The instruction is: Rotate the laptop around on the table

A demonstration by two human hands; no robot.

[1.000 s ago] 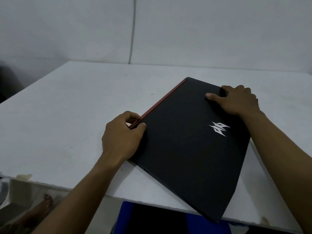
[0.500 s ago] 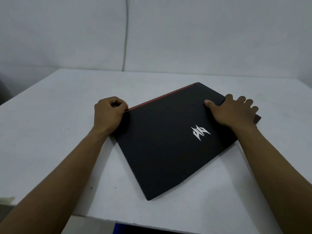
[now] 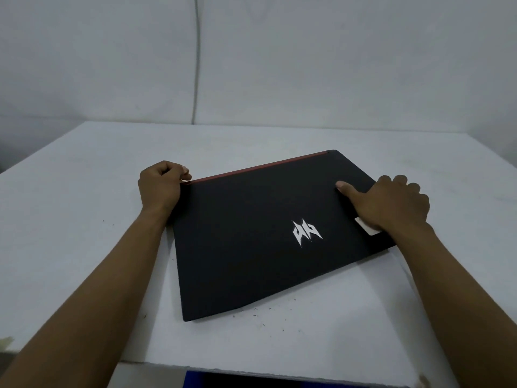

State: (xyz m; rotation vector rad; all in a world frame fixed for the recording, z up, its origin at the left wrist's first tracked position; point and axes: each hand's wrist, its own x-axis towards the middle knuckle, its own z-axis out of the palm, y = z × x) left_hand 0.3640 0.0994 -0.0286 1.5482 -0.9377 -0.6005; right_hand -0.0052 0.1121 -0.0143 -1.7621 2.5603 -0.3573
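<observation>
As both hands grip it, a closed laptop (image 3: 251,233) lies on the table (image 3: 84,191).
Left hand (image 3: 161,186) clenched on its 10 o'clock corner; right hand (image 3: 391,205) grasps the 3 o'clock edge, thumb on the lid.

Both bare forearms reach forward, well apart. The left hand (image 3: 161,189) is curled into a loose fist, knuckles up, fingers tucked under. The right hand (image 3: 391,204) lies palm down, thumb stretched out leftward, fingers bent over forward.

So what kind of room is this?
Probably a plain indoor room used as a work spot: a bare white table, a closed black laptop on it, and a blank white wall behind.
</observation>
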